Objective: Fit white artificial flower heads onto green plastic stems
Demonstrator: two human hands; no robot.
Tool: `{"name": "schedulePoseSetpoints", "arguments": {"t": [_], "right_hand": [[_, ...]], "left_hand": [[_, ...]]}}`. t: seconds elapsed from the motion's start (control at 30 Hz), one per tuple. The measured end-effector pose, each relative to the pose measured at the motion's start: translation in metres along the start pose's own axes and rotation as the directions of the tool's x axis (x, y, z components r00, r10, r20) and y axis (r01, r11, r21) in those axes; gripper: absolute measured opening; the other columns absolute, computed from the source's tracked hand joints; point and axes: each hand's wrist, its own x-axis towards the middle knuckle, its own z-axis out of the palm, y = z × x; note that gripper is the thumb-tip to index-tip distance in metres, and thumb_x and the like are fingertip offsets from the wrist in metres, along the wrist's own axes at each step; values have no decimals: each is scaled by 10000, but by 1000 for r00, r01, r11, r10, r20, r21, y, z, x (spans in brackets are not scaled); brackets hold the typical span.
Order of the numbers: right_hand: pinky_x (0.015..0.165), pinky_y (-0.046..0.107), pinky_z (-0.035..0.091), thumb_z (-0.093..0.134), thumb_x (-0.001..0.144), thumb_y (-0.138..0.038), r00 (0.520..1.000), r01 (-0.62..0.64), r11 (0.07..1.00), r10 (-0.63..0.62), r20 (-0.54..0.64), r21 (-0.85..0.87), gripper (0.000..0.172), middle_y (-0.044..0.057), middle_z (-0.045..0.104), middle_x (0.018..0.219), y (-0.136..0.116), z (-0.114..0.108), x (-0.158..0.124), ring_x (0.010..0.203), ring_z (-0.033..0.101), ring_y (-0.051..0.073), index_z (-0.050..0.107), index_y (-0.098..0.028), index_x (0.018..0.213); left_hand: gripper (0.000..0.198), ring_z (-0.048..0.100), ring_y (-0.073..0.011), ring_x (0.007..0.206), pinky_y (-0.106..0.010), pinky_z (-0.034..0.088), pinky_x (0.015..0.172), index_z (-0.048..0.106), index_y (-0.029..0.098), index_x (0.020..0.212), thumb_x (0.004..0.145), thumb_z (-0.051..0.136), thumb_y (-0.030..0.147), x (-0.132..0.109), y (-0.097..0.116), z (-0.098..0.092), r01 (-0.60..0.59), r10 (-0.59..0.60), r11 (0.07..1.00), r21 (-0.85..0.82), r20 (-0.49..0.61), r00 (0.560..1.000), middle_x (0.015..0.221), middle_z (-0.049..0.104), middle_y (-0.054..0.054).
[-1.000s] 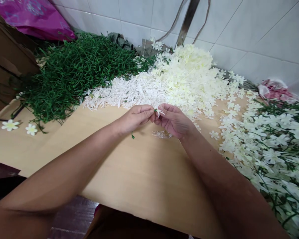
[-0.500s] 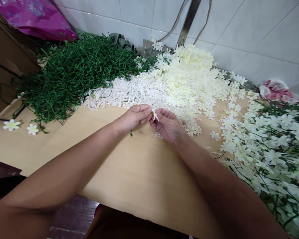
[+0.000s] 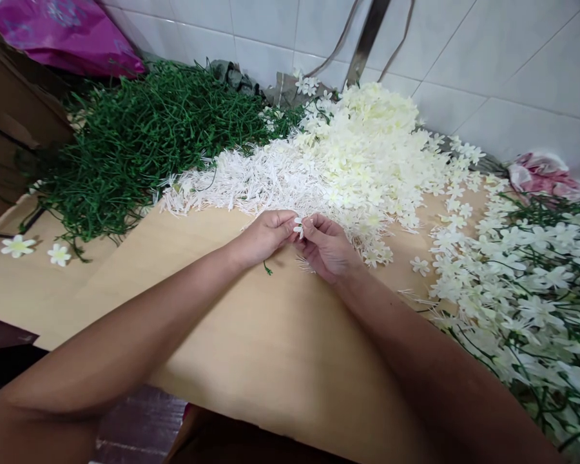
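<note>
Over the middle of the board my two hands meet fingertip to fingertip. My left hand is closed on a green plastic stem, whose lower end pokes out below the fingers. Between thumb and finger, my right hand pinches a small white artificial flower at the stem's upper end. The fingers hide just how flower and stem join. Right behind the hands lies a heap of thin white stamens, and beyond it a pile of cream flower heads.
Green stems are heaped at the back left. Stemmed white flowers cover the right side. Two loose flowers lie at the left on the tan board. A pink plastic bag and tiled wall stand behind.
The flower at my fingertips has turned, and the stem's lower end has swung to the right and down a little. Both hands stay together in nearly the same place.
</note>
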Motion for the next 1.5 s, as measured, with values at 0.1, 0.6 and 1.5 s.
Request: {"name": "schedulePoseSetpoints", "arguments": {"t": [0.1, 0.6, 1.5], "right_hand": [[555, 183, 421, 848, 532, -362, 1000, 29, 1000, -29, -10, -3, 375, -68, 578, 554, 1, 1, 0, 553, 502, 41, 520, -185, 577], [598, 189, 459, 820, 591, -299, 999, -3, 1000, 2, 48, 25, 253, -45, 607, 610, -8, -8, 5, 601, 548, 63, 603, -181, 646], [620, 144, 470, 853, 562, -256, 979, -84, 996, 87, 186, -23, 307, -55, 632, 619, -18, -12, 1, 604, 575, 38, 586, -182, 696]], "left_hand": [[310, 256, -60, 453, -236, 198, 468, 399, 182, 557, 799, 512, 339, 1, 2, 4, -15, 15, 999, 31, -32, 999, 473, 339, 64], [301, 219, -43, 402, -207, 128, 413, 455, 160, 590, 832, 491, 335, 5, 7, 6, 139, -148, 972, -188, -31, 989, 461, 322, 65], [341, 235, -45, 424, -208, 180, 435, 482, 157, 596, 808, 540, 417, -3, 12, -1, -17, 17, 1000, 8, 3, 1000, 451, 315, 79]]}}
